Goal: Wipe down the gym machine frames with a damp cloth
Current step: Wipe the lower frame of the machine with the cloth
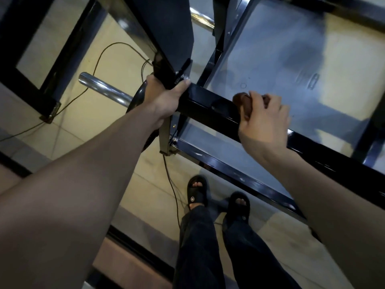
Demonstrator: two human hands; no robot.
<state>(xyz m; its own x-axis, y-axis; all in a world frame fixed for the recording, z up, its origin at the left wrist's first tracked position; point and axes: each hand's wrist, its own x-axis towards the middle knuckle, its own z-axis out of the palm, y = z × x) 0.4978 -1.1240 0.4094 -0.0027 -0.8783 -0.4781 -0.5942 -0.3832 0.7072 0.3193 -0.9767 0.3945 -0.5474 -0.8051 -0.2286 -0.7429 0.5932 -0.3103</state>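
Head view, left hand (164, 99) grips frame (210, 109), right hand (262, 117) clutches cloth (242, 101)

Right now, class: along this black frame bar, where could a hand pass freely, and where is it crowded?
Free: the stretch of black bar between the left hand and the right hand, which grips a brown cloth. Also free: the lower rail above the sandals. Crowded: the joint at the left hand, with brackets, chrome tube and cable.

Below your left hand (164, 101) you see black sandals (196, 192) on the tiled floor (87, 122), a cable (173, 188) trailing beside them.
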